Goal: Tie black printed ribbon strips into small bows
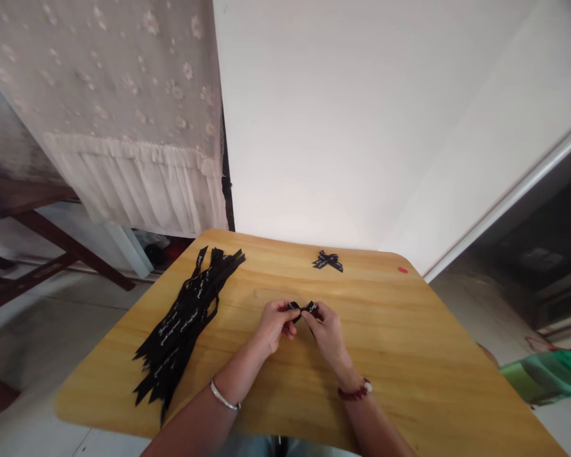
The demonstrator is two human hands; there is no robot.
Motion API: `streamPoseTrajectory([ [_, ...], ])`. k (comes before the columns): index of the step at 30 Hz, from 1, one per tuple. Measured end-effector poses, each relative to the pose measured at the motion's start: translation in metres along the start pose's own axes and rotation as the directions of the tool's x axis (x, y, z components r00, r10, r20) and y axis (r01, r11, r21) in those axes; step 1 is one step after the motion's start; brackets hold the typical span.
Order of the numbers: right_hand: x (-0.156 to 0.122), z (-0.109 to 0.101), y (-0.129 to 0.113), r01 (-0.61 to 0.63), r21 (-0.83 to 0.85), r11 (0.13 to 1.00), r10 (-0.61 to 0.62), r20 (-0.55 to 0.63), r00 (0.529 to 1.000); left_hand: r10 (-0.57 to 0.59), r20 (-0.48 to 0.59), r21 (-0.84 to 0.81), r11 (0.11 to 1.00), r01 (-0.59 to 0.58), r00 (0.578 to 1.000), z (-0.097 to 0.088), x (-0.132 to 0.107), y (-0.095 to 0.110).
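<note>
Between my two hands, over the middle of the wooden table, is a black ribbon bow (310,307) with white script on it. My left hand (276,322) pinches its left side between thumb and fingers. On the other side my right hand (327,330) grips it the same way, thumb near the centre. Part of the ribbon is hidden behind the fingers. A finished-looking black bow (328,261) lies beyond my hands near the table's back edge. To the left spreads a pile of black printed ribbon strips (185,324), cut at a slant at the ends.
The light wooden table (399,355) has rounded corners and backs onto a white panel (342,127). A small red object (403,270) lies at its back right corner. A lace curtain (137,171) hangs at the left, and a green bag (547,376) is at the right.
</note>
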State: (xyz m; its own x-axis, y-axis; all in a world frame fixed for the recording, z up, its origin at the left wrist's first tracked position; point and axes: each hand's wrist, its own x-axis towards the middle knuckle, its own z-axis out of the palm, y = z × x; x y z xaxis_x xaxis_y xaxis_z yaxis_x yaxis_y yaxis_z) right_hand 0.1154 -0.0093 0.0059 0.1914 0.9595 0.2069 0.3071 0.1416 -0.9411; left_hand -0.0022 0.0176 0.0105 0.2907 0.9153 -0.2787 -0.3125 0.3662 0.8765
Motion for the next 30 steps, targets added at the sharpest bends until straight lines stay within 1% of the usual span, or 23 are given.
streamPoseTrajectory([
  [2, 0.0, 0.0, 0.0, -0.007, 0.006, 1.0, 0.007, 0.018, 1.0, 0.01, -0.006, -0.007, 1.0, -0.01, 1.0, 0.0, 0.0, 0.0],
  [4, 0.0, 0.0, 0.001, -0.023, -0.013, 1.0, 0.023, 0.021, 1.0, 0.018, 0.011, -0.032, 0.999, -0.018, 1.0, 0.0, -0.001, 0.001],
  [8, 0.0, -0.001, 0.004, -0.031, -0.046, 0.998, 0.031, 0.014, 0.999, -0.02, 0.025, -0.117, 0.993, 0.023, 0.999, 0.0, -0.002, 0.003],
  [11, 0.0, -0.004, 0.006, -0.008, 0.011, 1.0, 0.008, 0.033, 0.999, -0.035, -0.01, -0.188, 0.982, 0.033, 0.999, 0.0, -0.001, 0.005],
  [14, 0.0, -0.008, 0.006, -0.049, 0.113, 0.992, 0.045, 0.032, 0.998, 0.002, -0.054, -0.242, 0.97, -0.015, 0.999, -0.002, -0.001, 0.007],
  [16, 0.0, -0.011, 0.004, -0.084, 0.169, 0.982, 0.083, 0.009, 0.996, 0.017, -0.055, -0.246, 0.969, -0.03, 0.998, -0.003, 0.0, 0.008],
  [19, 0.0, -0.012, 0.0, -0.107, 0.205, 0.973, 0.113, -0.02, 0.993, 0.02, -0.03, -0.23, 0.973, -0.026, 0.999, -0.004, 0.0, 0.008],
  [25, 0.0, -0.012, -0.006, -0.135, 0.274, 0.952, 0.145, -0.018, 0.989, -0.019, -0.03, -0.189, 0.982, 0.013, 0.999, -0.005, 0.001, 0.006],
  [30, -0.001, -0.014, -0.01, -0.16, 0.236, 0.958, 0.17, -0.024, 0.985, 0.001, -0.017, -0.183, 0.983, -0.004, 1.0, -0.005, 0.001, 0.005],
])
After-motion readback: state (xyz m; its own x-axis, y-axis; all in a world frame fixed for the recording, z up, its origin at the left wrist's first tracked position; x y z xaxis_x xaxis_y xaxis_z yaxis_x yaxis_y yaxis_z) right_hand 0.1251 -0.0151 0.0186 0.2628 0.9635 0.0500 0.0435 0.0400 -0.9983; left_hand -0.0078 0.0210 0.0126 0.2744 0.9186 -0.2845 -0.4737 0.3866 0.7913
